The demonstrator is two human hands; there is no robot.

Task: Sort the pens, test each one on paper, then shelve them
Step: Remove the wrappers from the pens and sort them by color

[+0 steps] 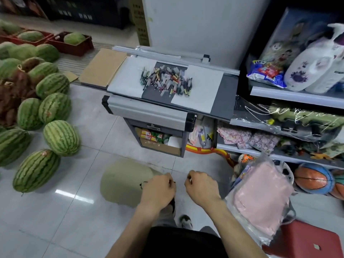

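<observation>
A heap of several mixed pens [165, 81] lies on the dark grey top of a counter [149, 110], well ahead of me. One white paper sheet [126, 77] lies to the left of the heap and another [201, 86] to its right. My left hand [158, 189] and my right hand [202, 185] hang low over the floor tiles, close together, far short of the counter. Both have their fingers curled in. A small dark ring shows at the left hand's outer edge; I cannot tell what it is. Store shelves [297, 95] stand at the right.
Watermelons [57, 137] are piled on the floor at the left. A beige rounded seat [126, 181] sits just in front of my hands. Bagged pink goods [260, 198], a red stool [312, 241] and basketballs [312, 180] crowd the right. Flat cardboard [104, 66] lies beside the counter.
</observation>
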